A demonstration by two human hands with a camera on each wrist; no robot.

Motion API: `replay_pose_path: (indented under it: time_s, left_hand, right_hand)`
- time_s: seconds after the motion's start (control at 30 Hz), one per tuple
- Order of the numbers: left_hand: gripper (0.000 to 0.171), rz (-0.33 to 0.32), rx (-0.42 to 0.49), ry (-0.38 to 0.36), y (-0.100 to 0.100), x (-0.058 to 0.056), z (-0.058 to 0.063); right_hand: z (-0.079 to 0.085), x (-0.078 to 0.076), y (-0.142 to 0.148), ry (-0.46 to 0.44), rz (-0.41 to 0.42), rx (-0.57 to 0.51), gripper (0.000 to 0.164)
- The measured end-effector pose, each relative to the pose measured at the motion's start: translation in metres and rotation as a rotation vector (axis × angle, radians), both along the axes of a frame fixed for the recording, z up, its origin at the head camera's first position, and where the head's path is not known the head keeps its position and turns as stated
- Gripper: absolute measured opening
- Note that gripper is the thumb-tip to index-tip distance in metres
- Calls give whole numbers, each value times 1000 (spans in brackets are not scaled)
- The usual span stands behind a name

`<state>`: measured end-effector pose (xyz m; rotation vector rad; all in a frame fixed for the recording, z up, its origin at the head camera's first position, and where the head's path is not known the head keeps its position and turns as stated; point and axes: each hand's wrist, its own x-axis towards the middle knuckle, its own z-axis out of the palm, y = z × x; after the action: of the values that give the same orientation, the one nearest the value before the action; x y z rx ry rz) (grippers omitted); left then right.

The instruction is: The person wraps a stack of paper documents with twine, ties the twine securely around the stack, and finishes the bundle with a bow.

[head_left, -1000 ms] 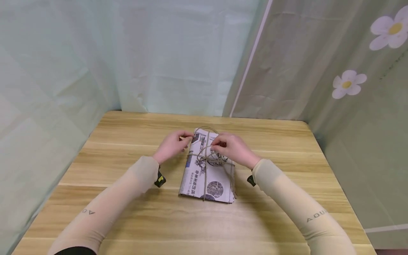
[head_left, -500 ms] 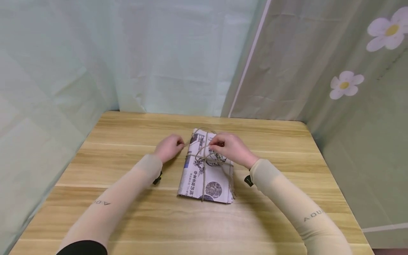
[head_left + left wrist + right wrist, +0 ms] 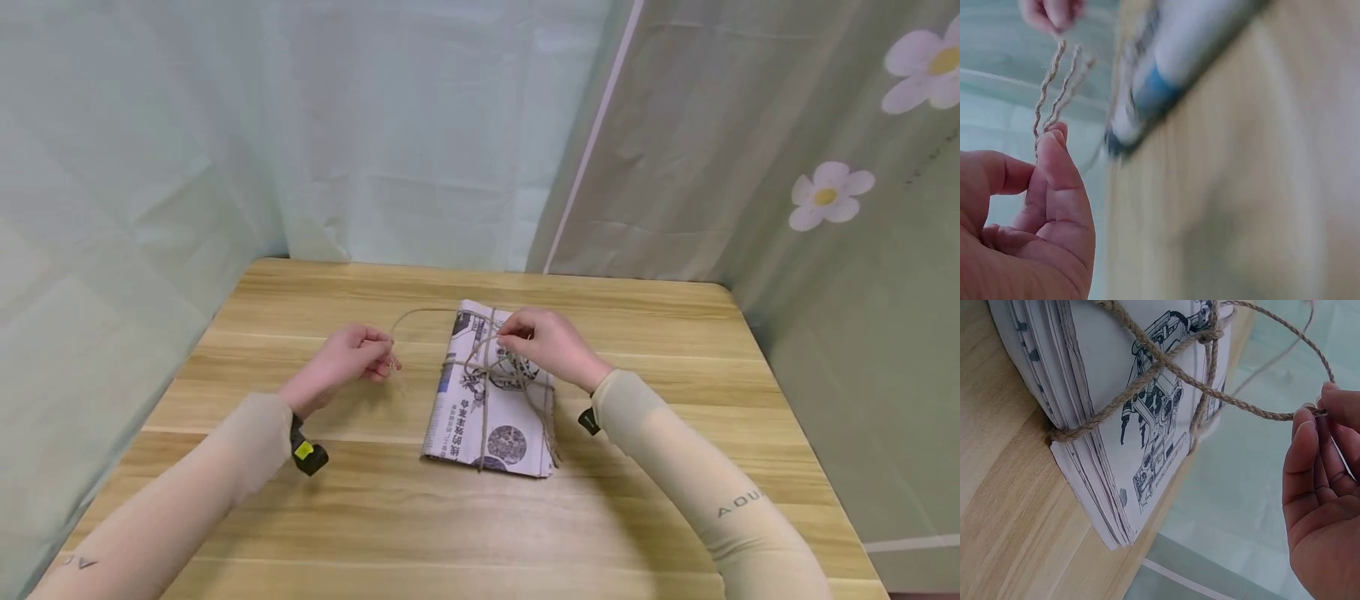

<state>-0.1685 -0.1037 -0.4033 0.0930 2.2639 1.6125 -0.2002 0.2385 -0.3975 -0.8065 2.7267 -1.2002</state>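
Note:
A stack of folded newspapers [image 3: 513, 417] lies on the table, bound lengthwise and crosswise with brown twine [image 3: 1229, 398]. Over the upper part of the stack, my right hand [image 3: 551, 346] pinches a loop of this twine between thumb and fingertips, and the loop stands up from the paper in the right wrist view. Off to the left of the stack, my left hand [image 3: 341, 362] pinches another length of twine [image 3: 1041, 106] between thumb and forefinger. That strand [image 3: 423, 311] arcs back to the top of the stack. A loose twine tail hangs along the stack's right edge.
The wood-grain table [image 3: 645, 517] reaches to pale green curtains [image 3: 420, 150] at the back and both sides. A dark camera with a yellow-green patch [image 3: 307, 454] is strapped to the left wrist, and another dark one [image 3: 588, 421] to the right wrist.
My left hand has moved from the stack's left edge out to the left, drawing a strand of twine with it into a wide arc. My right hand keeps its pinch almost in place.

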Motion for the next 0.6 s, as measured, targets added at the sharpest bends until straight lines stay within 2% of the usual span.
replay_pose_path:
  time_s: [0.13,0.2,0.27,0.33,0.43,0.6]
  left_hand:
    - [24,18,327,-247,5,33,2]
    - [17,12,485,-365,14,49,0]
    - [15,-16,600,-454,28,64,-5]
    - [15,-36,665,-518,45,77,-10]
    - [15,-44,714,-581,73,93,-17]
    - [17,-45,744,-651,115,106,-28]
  right_hand:
    - [0,1,1,-4,-3,0,16]
    - [0,1,2,-6,-9,4,14]
    - [0,1,4,-8,-16,10,12]
    - [1,1,5,-8,-21,16,10]
    - [2,1,6,-5,-21,21,10]
    - [3,1,8,-1,-16,25,11]
